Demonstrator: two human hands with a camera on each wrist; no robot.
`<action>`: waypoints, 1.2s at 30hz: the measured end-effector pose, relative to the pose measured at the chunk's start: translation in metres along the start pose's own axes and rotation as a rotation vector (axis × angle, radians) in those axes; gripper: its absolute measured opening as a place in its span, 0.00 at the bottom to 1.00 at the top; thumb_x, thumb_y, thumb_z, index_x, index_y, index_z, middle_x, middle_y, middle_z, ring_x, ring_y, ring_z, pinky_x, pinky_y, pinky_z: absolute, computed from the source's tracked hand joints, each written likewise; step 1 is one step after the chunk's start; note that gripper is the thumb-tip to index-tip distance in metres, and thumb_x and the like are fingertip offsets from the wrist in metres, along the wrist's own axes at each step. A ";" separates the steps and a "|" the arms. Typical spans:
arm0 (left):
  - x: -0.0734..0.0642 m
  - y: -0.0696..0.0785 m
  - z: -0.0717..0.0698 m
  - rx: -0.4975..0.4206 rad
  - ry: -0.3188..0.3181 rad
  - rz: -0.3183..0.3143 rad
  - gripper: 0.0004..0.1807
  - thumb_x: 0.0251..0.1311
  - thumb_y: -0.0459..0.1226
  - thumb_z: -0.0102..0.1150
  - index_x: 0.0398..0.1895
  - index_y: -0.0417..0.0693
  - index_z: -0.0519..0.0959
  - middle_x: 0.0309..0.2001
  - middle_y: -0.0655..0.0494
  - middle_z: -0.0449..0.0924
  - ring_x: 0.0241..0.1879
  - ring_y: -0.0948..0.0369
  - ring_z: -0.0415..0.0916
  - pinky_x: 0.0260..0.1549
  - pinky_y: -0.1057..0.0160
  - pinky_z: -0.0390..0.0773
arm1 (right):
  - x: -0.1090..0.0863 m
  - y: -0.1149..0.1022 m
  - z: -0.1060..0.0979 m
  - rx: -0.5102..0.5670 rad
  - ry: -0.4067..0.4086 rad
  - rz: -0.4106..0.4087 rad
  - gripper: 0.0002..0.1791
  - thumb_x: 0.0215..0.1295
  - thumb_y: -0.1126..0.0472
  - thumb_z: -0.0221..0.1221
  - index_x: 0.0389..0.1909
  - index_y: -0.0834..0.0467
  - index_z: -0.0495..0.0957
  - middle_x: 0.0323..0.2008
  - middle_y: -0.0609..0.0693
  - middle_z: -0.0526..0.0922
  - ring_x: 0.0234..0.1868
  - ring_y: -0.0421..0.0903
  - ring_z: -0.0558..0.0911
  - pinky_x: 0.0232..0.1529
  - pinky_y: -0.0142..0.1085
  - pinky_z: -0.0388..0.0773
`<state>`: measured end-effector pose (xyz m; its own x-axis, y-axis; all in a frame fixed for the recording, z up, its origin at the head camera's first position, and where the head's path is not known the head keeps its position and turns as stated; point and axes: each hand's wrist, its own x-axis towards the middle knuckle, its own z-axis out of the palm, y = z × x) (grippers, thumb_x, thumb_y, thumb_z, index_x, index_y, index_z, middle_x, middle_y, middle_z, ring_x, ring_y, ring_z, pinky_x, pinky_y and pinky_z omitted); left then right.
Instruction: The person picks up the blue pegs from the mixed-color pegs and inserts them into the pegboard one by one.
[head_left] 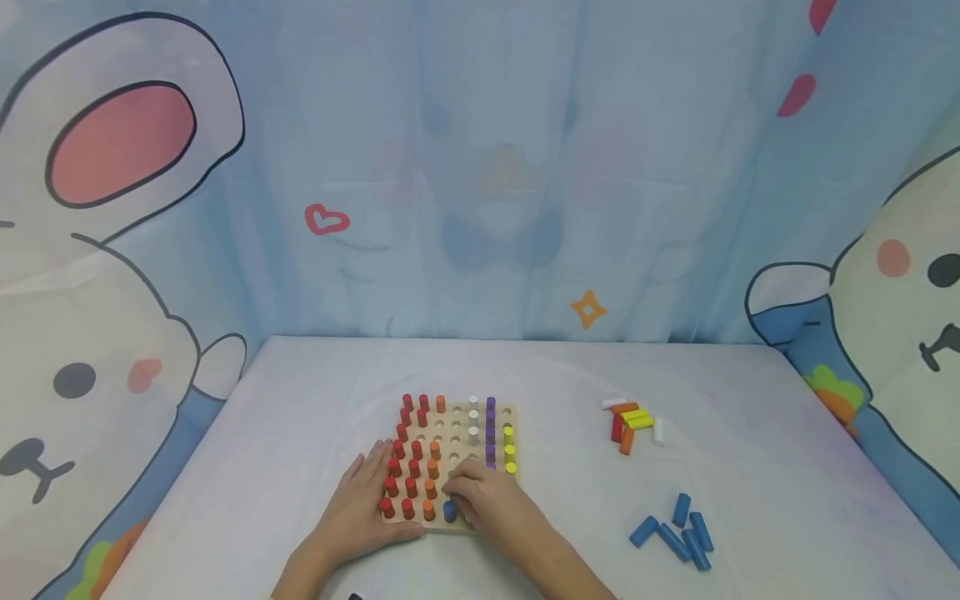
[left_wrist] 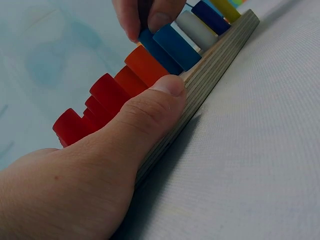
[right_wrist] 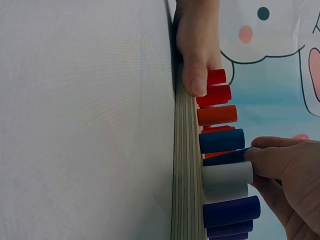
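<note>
A blue peg (right_wrist: 225, 158) was pinched by the curled right hand (head_left: 501, 507) near a white peg (right_wrist: 227, 173) on the pegboard (right_wrist: 187, 175), whose left edge was touched by the left hand (head_left: 362, 510), fingers extended, thumb spread.

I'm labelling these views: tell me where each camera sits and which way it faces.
On the head: forward and down at the pegboard; left hand, right hand show.
On the left wrist: rightward along the pegboard's near edge; both hands show.
On the right wrist: leftward along it; both hands show.
Both wrist views share two blue pegs.
</note>
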<state>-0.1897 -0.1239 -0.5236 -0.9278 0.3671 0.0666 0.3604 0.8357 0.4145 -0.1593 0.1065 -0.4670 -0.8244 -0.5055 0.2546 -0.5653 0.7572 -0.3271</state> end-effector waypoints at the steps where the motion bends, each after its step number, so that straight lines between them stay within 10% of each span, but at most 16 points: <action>1: 0.000 0.000 0.000 0.001 0.001 0.002 0.68 0.35 0.77 0.55 0.74 0.42 0.52 0.74 0.46 0.52 0.74 0.54 0.48 0.72 0.47 0.48 | 0.000 0.001 0.001 0.000 0.007 0.001 0.09 0.59 0.60 0.64 0.41 0.52 0.84 0.41 0.41 0.81 0.44 0.36 0.81 0.47 0.25 0.79; 36: 0.000 0.001 -0.001 -0.037 -0.025 -0.034 0.68 0.34 0.76 0.57 0.75 0.46 0.50 0.75 0.49 0.50 0.75 0.56 0.46 0.73 0.47 0.46 | 0.002 0.002 0.008 0.104 0.076 0.067 0.07 0.61 0.61 0.62 0.40 0.52 0.84 0.39 0.39 0.80 0.41 0.34 0.80 0.45 0.23 0.79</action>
<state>-0.1891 -0.1234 -0.5217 -0.9365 0.3495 0.0293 0.3246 0.8323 0.4492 -0.1624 0.1032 -0.4745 -0.8582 -0.4193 0.2961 -0.5120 0.7393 -0.4373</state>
